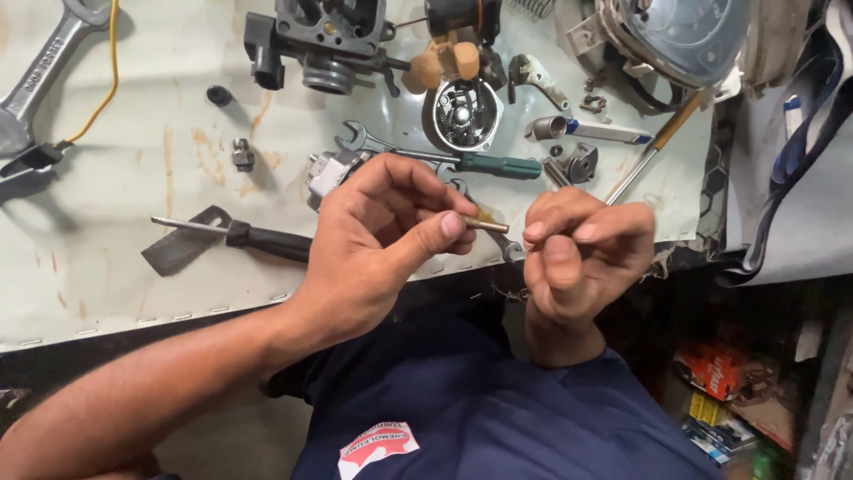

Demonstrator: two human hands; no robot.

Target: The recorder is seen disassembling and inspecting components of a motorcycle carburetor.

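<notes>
My left hand [382, 240] pinches a small thin brass-coloured pin [487, 226] between thumb and fingertips, its tip pointing right. My right hand [582, 253] is curled just to the right of it, thumb against the fingertips, which almost touch the pin's end; whether it holds anything I cannot tell. Both hands hover over the front edge of a stained pale workbench [115, 258]. Below them is my dark blue shirt [498, 409].
On the bench lie a black-handled screwdriver [258, 238], a green-handled screwdriver [484, 164], an open-ended spanner [360, 138], a large wrench [40, 71], a carburettor body [324, 44], a round float bowl [462, 116] and small nuts. Boxes [720, 391] sit low at right.
</notes>
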